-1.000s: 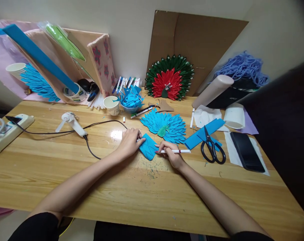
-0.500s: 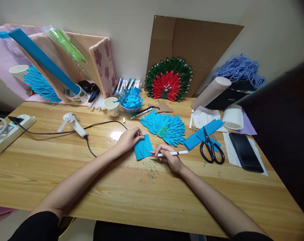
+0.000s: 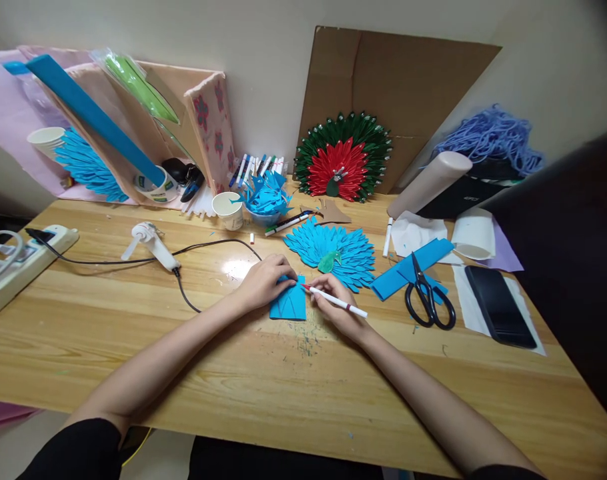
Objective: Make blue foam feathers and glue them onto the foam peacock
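Note:
A small square of blue craft paper lies on the table before me, with dark zigzag lines drawn on it. My left hand is closed over its upper left part, thumb and fingers holding it down. In my right hand is a white marker with a red tip, gripped between thumb and fingers. That tip is at the paper's upper right edge; whether it touches cannot be made out. Just beyond the hands lies a fan of blue paper feathers with a green bird shape at its centre.
Black-handled scissors rest on folded blue strips at right, beside a phone. A glue gun and its cord lie left. Behind stand a paper cup, a bowl of blue scraps and a red-green feather fan.
My right hand has shifted the marker tip up to the paper's upper right edge, and the marker now slants. The paper has turned slightly, and the view has shifted a little.

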Available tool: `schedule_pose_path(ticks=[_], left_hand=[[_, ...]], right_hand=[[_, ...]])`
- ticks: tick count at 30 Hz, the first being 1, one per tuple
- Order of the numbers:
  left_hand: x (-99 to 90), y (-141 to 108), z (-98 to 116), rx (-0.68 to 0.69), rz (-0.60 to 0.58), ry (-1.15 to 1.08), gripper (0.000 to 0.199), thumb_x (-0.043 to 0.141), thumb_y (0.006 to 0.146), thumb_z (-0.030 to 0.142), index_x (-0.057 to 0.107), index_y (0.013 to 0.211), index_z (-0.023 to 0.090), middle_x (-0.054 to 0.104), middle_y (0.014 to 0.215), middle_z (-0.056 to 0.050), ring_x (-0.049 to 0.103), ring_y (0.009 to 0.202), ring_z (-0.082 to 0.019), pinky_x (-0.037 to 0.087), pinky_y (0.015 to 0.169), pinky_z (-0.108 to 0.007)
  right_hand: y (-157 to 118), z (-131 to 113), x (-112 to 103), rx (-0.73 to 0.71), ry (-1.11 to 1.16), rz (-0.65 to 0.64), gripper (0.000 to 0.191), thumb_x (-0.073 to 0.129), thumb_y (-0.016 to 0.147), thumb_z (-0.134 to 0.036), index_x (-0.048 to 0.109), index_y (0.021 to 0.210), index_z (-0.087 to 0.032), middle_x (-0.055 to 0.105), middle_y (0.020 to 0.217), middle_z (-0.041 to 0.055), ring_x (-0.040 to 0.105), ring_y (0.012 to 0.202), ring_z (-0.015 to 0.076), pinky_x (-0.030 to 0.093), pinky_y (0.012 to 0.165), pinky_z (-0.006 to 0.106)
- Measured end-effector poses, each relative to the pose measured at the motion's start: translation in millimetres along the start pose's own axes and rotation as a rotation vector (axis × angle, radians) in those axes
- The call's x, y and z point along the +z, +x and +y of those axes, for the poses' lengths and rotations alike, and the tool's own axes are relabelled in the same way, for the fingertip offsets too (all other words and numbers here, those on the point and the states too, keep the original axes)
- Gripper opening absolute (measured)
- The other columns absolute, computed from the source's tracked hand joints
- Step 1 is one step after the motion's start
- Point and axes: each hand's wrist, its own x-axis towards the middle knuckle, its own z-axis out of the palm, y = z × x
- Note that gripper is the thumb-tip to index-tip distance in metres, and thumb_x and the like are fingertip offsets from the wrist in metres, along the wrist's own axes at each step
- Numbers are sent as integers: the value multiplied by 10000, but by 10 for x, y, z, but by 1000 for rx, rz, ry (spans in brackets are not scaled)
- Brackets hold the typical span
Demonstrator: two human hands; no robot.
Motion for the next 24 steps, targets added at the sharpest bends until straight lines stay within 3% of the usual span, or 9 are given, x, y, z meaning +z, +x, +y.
schedule_pose_path(ticks=[7,16,24], left_hand=[[71,-21,-50,-32,-4,-80,130,530,804,263,636,870,225,579,861,-25,541,856,-159,422,719,-268],[107,-22,-105,7,-16,-106,207,501,827,289,660,956,258,569,829,-30,531,813,-151,413,685,-264],[114,-18,-114,18,-27,-100,207,499,830,285,672,927,228,564,818,-32,524,810,-147,406,690,-255]], right_hand=[[17,25,31,-17,-157,7,40,502,779,-228,486,799,-198,560,735,-2,527,643,134,402,566,235],[5,8,47,-19,-292,19,65,486,777,-195,498,841,-200,556,741,-1,525,651,141,390,576,237],[3,0,20,-160,-382,-72,119,496,736,-130,528,838,-183,555,743,6,511,651,131,381,587,233]])
